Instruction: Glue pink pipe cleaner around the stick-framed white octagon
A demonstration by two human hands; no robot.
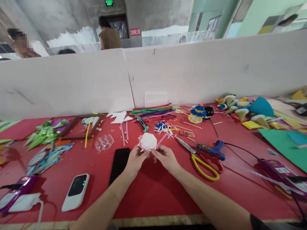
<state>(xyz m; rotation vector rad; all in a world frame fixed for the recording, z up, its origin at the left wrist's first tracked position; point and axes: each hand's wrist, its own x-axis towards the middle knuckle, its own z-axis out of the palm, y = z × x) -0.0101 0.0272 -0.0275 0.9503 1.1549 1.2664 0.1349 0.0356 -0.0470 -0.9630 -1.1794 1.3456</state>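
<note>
- Head view: gripping white disc (148, 141) at its near edge with fingers of left hand (137, 158) and right hand (167, 158); held over middle of red desk (148, 201), can't tell if touching.
- Showing pink edging on disc's left side, pink strip (162, 140) slanting off at right.
- Lying just beside left hand: black phone (118, 164).
- Lying right of right hand: scissors (193, 151), blades together, near blue glue gun (217, 150).
- Lying beyond disc: green cutter (142, 123), small cut bits (163, 126).
</note>
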